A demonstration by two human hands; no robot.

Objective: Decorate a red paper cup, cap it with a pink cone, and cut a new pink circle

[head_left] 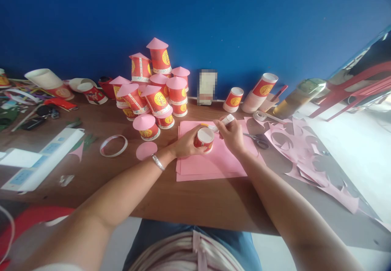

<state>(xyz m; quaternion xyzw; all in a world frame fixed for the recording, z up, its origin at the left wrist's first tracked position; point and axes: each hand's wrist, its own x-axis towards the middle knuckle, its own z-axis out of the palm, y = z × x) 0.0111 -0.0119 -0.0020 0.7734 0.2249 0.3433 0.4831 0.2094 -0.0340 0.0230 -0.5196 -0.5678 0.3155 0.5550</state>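
My left hand point(190, 142) is wrapped round a short red paper cup point(205, 135), its pale round end facing up. Close by on the right, my right hand point(231, 134) is closed on a small white tube-like object point(227, 119), partly hidden by the fingers. Both hands are above a stack of pink paper sheets point(210, 166). Scissors point(260, 141) lie at the right of the sheets. A pink paper disc point(146, 150) rests on the table beside my left wrist.
Several red cups with pink cone tops point(157, 100) stand stacked at the back. Behind my right hand are upright cups point(233, 100) and a bottle point(301, 95). Pink paper scraps point(305, 161) spread rightward. A tape roll point(113, 145) and a power strip point(45, 157) lie left.
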